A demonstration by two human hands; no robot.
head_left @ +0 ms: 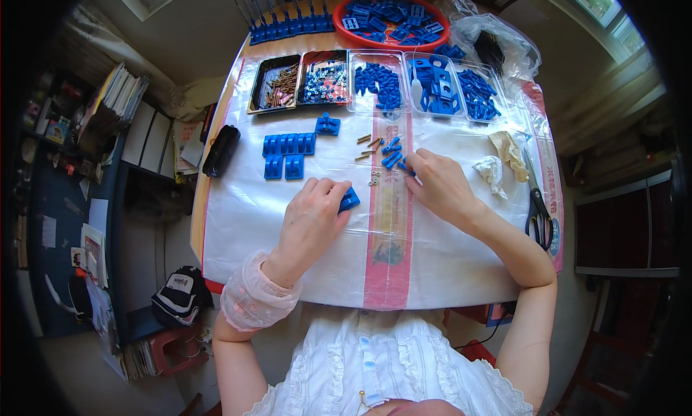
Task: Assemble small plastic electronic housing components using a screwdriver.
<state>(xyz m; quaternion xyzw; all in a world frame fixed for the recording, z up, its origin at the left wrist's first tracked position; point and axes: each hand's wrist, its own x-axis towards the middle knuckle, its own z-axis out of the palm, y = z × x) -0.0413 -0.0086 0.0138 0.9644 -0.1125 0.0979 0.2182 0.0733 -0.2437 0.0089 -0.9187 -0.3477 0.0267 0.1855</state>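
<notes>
My left hand (311, 218) is closed on a blue plastic bracket (349, 200) at the middle of the table, its fingers hiding part of the piece. To its right, my right hand (438, 182) reaches in with thumb and forefinger pinched on a small blue plastic peg (409, 169), mostly covered by the fingertips. Loose blue pegs (391, 156) lie just left of those fingers. Beside them are several brass-coloured screws (364, 155) and, nearer me, a few small nuts (374, 178). Similar blue brackets (288, 144) stand grouped beyond my left hand, one apart (328, 124) farther back.
Across the back stand a black tray of screws (252, 99), a tray of nuts and clear boxes of blue parts (375, 107). Behind are a red basin (339, 28) and a plastic bag (522, 52). Scissors (538, 214) and crumpled paper (490, 174) lie right, a black case (220, 151) left.
</notes>
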